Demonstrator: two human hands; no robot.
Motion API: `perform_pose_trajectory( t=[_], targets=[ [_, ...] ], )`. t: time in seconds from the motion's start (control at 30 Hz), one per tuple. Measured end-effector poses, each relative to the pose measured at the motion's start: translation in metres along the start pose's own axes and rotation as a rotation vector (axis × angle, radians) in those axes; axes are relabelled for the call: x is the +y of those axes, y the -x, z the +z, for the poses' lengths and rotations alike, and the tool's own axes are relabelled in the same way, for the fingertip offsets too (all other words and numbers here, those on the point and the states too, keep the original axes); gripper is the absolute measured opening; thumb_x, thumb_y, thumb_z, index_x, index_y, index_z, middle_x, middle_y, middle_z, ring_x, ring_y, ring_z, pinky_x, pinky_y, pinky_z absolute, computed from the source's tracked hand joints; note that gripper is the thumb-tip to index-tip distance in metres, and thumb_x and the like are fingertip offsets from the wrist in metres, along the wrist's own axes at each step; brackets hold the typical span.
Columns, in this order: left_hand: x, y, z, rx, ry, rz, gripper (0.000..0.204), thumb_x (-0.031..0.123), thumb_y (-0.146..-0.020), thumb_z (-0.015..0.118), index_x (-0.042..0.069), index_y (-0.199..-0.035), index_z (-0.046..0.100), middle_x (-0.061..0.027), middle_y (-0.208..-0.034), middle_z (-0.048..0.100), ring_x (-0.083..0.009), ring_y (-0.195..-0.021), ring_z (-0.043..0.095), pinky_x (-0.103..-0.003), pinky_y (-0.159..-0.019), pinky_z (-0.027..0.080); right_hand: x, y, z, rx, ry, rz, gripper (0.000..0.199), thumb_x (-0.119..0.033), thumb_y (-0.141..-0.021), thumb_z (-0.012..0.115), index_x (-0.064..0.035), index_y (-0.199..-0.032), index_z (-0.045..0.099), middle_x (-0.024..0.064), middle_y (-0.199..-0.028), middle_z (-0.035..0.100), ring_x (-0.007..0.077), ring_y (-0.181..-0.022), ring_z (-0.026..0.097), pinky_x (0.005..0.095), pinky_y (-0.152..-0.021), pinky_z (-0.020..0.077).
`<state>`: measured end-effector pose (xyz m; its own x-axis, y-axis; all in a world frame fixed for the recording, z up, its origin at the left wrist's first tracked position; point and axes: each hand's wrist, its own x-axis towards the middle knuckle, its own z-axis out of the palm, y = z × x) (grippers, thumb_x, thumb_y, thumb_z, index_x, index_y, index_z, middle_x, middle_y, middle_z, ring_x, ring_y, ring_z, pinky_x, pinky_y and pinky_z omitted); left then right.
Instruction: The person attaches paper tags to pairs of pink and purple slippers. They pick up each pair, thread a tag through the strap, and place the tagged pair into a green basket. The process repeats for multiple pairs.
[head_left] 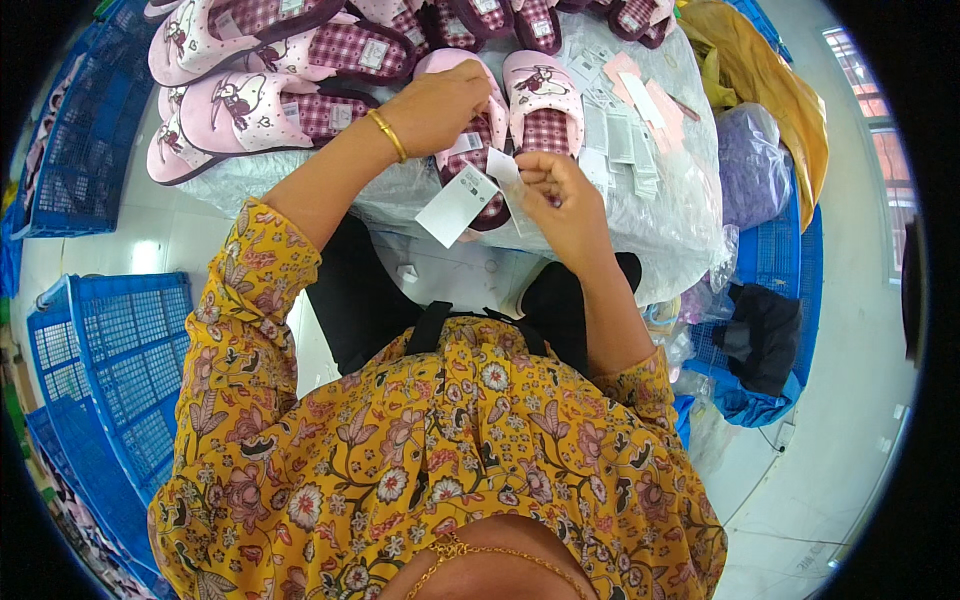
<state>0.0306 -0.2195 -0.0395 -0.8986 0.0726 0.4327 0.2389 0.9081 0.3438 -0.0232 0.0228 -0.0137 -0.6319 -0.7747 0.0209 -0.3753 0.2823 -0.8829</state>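
Observation:
My left hand (440, 108) is closed on the upper of a pink slipper (478, 138) with a plaid insole, near the front of the wrapped work surface. Some of its fingertips are hidden against the slipper. In my right hand (565, 210), thumb and fingers pinch a small white paper label (504, 168). A larger white tag (456, 206) overlaps the slipper's heel end; what holds it up cannot be made out. Just right of the held slipper lies a matching pink slipper (543, 95), with a cartoon figure on its upper.
Pink slippers (240, 105) are heaped at the left and back of the plastic-covered surface (690, 200). White tags (620, 140) and pink cards (672, 128) lie at the right. Blue crates (130, 350) stand at the left, another blue crate (775, 255) with bags at the right.

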Motion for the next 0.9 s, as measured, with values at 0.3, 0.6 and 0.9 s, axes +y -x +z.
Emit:
perform_pose_trajectory(
  t=[0.3, 0.6, 0.9],
  targets=[
    [0.011, 0.003, -0.010, 0.121, 0.204, -0.136, 0.012, 0.013, -0.090, 0.057, 0.004, -0.096, 0.056, -0.0122, -0.095, 0.056, -0.0326, -0.085, 0.058, -0.038, -0.076, 0.048, -0.005, 0.026, 0.001, 0.144, 0.459, -0.252, 0.040, -0.009, -0.085, 0.064, -0.0059, -0.125, 0.058, 0.0159, -0.112, 0.065, 0.0330, -0.099, 0.063, 0.0392, -0.082, 0.0520],
    [0.013, 0.003, -0.004, 0.182, 0.200, -0.105, 0.012, 0.012, -0.090, 0.057, 0.003, -0.098, 0.057, -0.0127, -0.098, 0.057, -0.0313, -0.087, 0.058, -0.036, -0.078, 0.048, -0.009, 0.027, -0.015, 0.129, -0.647, 0.345, 0.030, -0.006, -0.094, 0.058, 0.0011, -0.123, 0.057, 0.0111, -0.116, 0.063, 0.0180, -0.096, 0.066, 0.0314, -0.079, 0.0577],
    [0.022, 0.003, -0.015, 0.160, 0.244, -0.098, 0.009, 0.009, -0.089, 0.058, 0.003, -0.095, 0.056, -0.0117, -0.098, 0.057, -0.0288, -0.090, 0.058, -0.034, -0.081, 0.048, 0.003, 0.062, -0.007, -0.006, -0.211, 0.043, 0.026, -0.006, -0.092, 0.061, -0.0018, -0.118, 0.063, 0.0028, -0.106, 0.066, 0.0081, -0.092, 0.061, 0.0248, -0.079, 0.0492]
  ],
)
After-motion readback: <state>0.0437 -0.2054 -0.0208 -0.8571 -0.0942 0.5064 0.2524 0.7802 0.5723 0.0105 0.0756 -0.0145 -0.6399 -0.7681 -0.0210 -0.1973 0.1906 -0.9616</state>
